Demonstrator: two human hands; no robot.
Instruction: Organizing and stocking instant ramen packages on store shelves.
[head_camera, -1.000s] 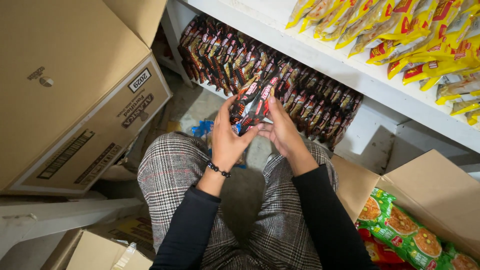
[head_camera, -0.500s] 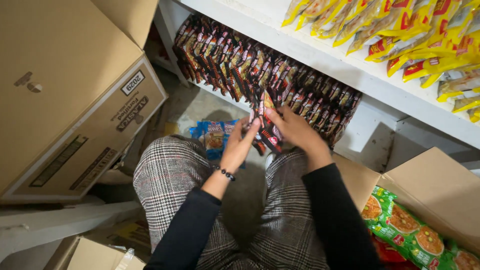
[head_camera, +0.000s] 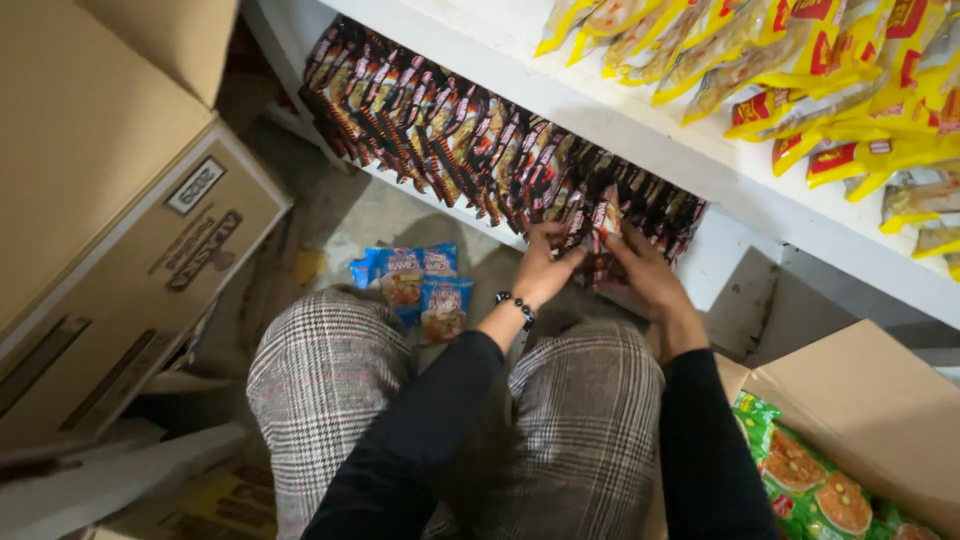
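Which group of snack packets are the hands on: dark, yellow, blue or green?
The dark red-and-black packets on the lower shelf. Left hand and right hand grip some at that row's right end; the yellow, blue and green packets lie untouched.

The dark packets (head_camera: 470, 140) crowd the lower shelf (head_camera: 700, 265) (tightly upright), leaving only bare floor (head_camera: 370, 215) free.

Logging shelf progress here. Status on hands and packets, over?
Left hand and right hand both on dark packets, pressing them into lower shelf row. Blue packets on floor by knee, clear of hands.
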